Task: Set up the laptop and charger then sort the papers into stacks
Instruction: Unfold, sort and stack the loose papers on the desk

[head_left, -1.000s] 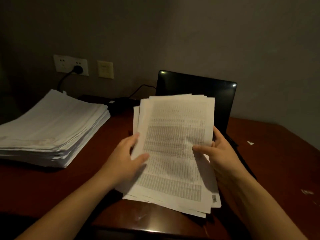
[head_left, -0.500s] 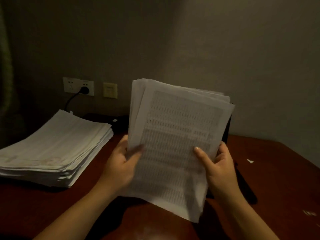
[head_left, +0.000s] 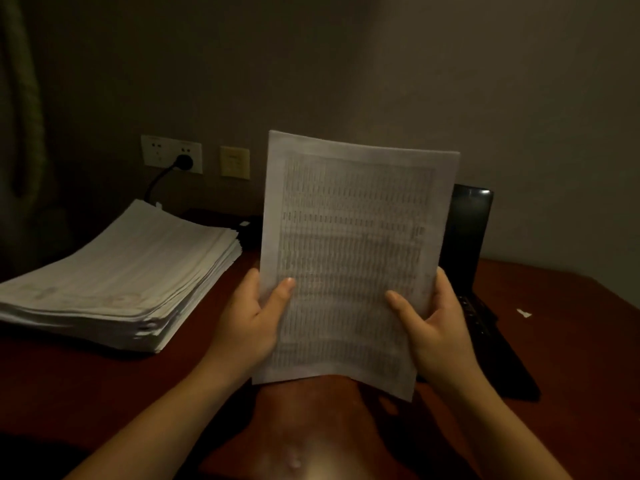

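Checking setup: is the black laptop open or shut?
Open: the black laptop stands with screen upright, keys visible, behind the white printed papers.

The sheaf of papers (head_left: 353, 258), fanned and tilted a second ago, now stands upright and squared, with both thumbs on its face.

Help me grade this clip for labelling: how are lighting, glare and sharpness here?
Head view: dim, warm light; print on the held papers is too soft to read; glare patch on the desk at the bottom edge; laptop nearly lost in shadow.
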`<state>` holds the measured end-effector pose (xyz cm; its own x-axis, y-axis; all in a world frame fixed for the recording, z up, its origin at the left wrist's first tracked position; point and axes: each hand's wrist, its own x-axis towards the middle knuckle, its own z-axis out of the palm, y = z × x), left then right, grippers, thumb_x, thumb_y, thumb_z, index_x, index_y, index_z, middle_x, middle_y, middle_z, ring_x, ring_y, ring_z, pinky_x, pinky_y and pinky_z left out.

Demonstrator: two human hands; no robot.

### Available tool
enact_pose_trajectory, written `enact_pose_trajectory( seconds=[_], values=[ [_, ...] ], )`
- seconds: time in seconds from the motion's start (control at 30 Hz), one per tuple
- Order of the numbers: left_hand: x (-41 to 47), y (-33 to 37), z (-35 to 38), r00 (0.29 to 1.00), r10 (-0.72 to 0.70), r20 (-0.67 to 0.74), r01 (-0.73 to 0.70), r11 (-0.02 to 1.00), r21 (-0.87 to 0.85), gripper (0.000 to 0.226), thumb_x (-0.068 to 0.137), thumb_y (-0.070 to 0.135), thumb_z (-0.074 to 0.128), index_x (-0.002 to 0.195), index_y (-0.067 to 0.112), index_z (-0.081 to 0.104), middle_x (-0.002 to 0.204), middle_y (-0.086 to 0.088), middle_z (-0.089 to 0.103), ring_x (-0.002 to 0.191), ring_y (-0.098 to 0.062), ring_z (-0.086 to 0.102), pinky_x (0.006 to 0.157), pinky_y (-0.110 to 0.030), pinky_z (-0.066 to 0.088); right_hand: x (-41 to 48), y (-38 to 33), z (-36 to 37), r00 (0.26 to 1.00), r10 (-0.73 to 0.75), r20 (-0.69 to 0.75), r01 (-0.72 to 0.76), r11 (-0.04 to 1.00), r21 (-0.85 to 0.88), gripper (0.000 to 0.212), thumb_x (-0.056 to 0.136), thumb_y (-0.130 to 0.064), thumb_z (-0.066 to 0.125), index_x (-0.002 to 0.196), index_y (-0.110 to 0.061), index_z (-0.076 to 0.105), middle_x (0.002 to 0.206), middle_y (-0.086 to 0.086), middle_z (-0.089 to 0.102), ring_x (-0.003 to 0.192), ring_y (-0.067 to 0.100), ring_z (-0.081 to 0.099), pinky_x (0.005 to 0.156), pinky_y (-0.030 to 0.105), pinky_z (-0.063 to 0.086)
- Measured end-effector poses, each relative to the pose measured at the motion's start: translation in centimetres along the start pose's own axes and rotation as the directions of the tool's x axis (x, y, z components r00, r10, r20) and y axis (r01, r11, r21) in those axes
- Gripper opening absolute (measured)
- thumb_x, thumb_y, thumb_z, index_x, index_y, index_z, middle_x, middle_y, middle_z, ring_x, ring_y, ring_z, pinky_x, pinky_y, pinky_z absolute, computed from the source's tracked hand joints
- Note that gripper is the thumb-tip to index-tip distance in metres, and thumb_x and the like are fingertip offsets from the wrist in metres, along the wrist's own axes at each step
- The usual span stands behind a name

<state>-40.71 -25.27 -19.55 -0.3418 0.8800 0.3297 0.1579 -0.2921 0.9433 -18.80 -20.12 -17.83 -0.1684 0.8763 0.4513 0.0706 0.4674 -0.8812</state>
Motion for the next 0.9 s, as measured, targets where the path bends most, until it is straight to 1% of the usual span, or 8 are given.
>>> enact_pose_trajectory(
  seconds=[0.13, 0.23, 0.33, 0.53, 0.67, 0.77, 0.83, 0.9],
  values=[
    [1.5, 0.4, -1.4, 0.999, -0.047, 0.019, 0.046, 0.999, 0.02, 0.012, 0.101, 0.032, 0.05, 0.11, 0.035, 0.057, 0.102, 0.012, 0.073, 0.093, -0.005, 0.072, 0.072, -0.028, 0.06, 1.4, -0.4, 1.2, 0.998, 0.067, 0.011, -0.067, 0.998, 0.017, 0.03, 0.097, -0.012, 0.059, 0.116, -0.035, 0.055, 0.112, -0.008, 0.069, 0.101, 0.007, 0.071, 0.072, 0.025, 0.061],
    [3.4, 1.2, -3.3, 0.999, -0.053, -0.012, 0.054, 0.993, 0.102, 0.015, 0.102, 0.031, 0.052, 0.114, 0.035, 0.06, 0.103, 0.012, 0.073, 0.093, -0.006, 0.071, 0.079, -0.033, 0.06, 3.0, -1.1, 2.7, 0.977, 0.182, 0.11, -0.19, 0.98, 0.066, 0.024, 0.1, -0.011, 0.053, 0.115, -0.029, 0.057, 0.099, -0.011, 0.073, 0.087, 0.003, 0.073, 0.061, 0.018, 0.057],
    [5.4, 1.9, -6.3, 0.992, -0.097, -0.082, 0.111, 0.977, 0.183, 0.011, 0.1, 0.031, 0.057, 0.108, 0.035, 0.063, 0.1, 0.012, 0.073, 0.087, -0.006, 0.072, 0.073, -0.031, 0.059, 4.5, -1.5, 5.2, 0.931, 0.283, 0.231, -0.301, 0.953, 0.044, 0.026, 0.101, -0.006, 0.049, 0.106, -0.03, 0.058, 0.081, -0.015, 0.074, 0.073, 0.0, 0.072, 0.052, 0.015, 0.053],
    [9.5, 1.4, -13.3, 0.978, -0.157, -0.137, 0.201, 0.885, 0.421, 0.025, 0.103, 0.025, 0.051, 0.127, 0.029, 0.055, 0.111, 0.006, 0.068, 0.089, -0.011, 0.067, 0.068, -0.028, 0.055, 7.6, -1.3, 11.6, 0.837, 0.434, 0.332, -0.457, 0.889, -0.011, 0.025, 0.1, -0.001, 0.05, 0.113, -0.016, 0.064, 0.102, 0.001, 0.075, 0.078, 0.011, 0.076, 0.057, 0.023, 0.058],
    [11.8, 0.4, -18.0, 0.969, -0.131, -0.209, 0.229, 0.789, 0.57, 0.052, 0.103, 0.015, 0.044, 0.149, 0.036, 0.033, 0.133, -0.005, 0.057, 0.099, -0.016, 0.059, 0.07, -0.025, 0.045, 9.4, -0.7, 16.9, 0.79, 0.474, 0.389, -0.515, 0.857, 0.001, 0.024, 0.1, -0.002, 0.055, 0.121, -0.009, 0.062, 0.101, 0.002, 0.073, 0.073, 0.008, 0.075, 0.053, 0.02, 0.056],
    [12.9, 0.3, -21.4, 0.971, -0.121, -0.208, 0.228, 0.738, 0.635, 0.045, 0.105, 0.01, 0.04, 0.142, 0.032, 0.048, 0.139, -0.002, 0.054, 0.098, -0.02, 0.061, 0.062, -0.018, 0.042, 10.4, -1.0, 20.6, 0.746, 0.505, 0.434, -0.567, 0.824, 0.016, 0.026, 0.099, -0.003, 0.057, 0.125, -0.005, 0.059, 0.107, 0.009, 0.072, 0.076, 0.015, 0.076, 0.055, 0.024, 0.058],
    [13.4, 0.4, -23.3, 0.973, -0.126, -0.195, 0.228, 0.685, 0.692, 0.039, 0.105, 0.01, 0.038, 0.131, 0.027, 0.061, 0.14, -0.001, 0.056, 0.109, -0.026, 0.062, 0.071, -0.019, 0.051, 10.9, -1.3, 22.6, 0.734, 0.5, 0.46, -0.568, 0.823, 0.013, 0.026, 0.098, -0.003, 0.059, 0.124, -0.004, 0.058, 0.108, 0.011, 0.071, 0.07, 0.013, 0.076, 0.051, 0.022, 0.056],
    [13.8, 0.0, -25.0, 0.968, -0.141, -0.209, 0.251, 0.631, 0.734, 0.036, 0.104, 0.013, 0.04, 0.121, 0.029, 0.068, 0.141, 0.0, 0.056, 0.12, -0.025, 0.059, 0.095, -0.031, 0.051, 11.0, -1.1, 24.4, 0.711, 0.507, 0.487, -0.57, 0.822, -0.023, 0.03, 0.096, -0.004, 0.062, 0.125, -0.003, 0.056, 0.106, 0.015, 0.07, 0.061, 0.014, 0.074, 0.048, 0.022, 0.054]
  ],
)
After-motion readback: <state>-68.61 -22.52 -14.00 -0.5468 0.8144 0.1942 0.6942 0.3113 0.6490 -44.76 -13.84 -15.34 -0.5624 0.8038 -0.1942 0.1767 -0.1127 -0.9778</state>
